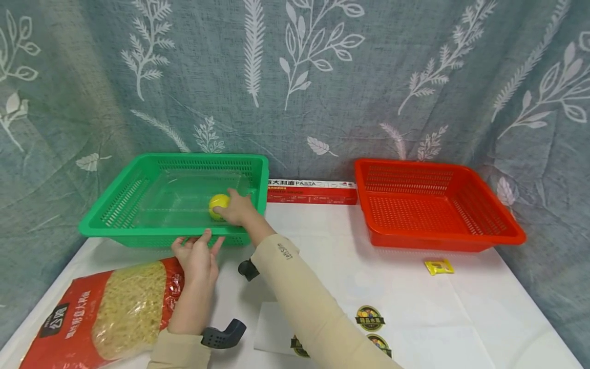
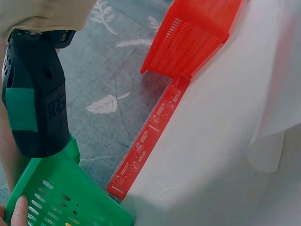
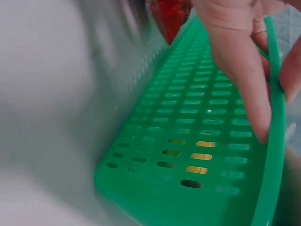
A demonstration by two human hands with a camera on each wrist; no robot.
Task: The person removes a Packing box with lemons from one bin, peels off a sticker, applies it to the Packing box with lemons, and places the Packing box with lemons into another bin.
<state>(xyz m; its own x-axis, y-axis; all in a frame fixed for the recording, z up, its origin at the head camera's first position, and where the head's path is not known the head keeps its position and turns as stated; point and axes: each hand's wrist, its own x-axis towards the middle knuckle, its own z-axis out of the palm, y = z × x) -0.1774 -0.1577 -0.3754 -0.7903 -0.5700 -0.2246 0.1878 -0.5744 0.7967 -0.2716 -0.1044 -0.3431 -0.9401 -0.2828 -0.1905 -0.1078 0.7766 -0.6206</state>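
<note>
A yellow ball (image 1: 217,205) lies in the green basket (image 1: 161,232), over a clear plastic tray (image 1: 177,197). My right hand (image 1: 240,209) reaches over the basket's front and holds the ball, thumb in front and fingers on its right and far side. My left hand (image 1: 198,253) grips the basket's front rim; in the right wrist view that hand (image 3: 242,70) has fingers on both sides of the rim. Through the basket's slots there, yellow patches show. A red bag of pasta (image 1: 129,307) lies beside my left forearm. In the left wrist view, my right wrist's black camera (image 2: 40,108) hangs above the basket.
A red basket (image 1: 410,237) stands at the back right. Between the baskets, a long red pasta box (image 1: 311,195) lies along the curtain. A small yellow packet (image 1: 439,266) is in front of the red basket. Round stickers (image 1: 370,318) lie near my right forearm.
</note>
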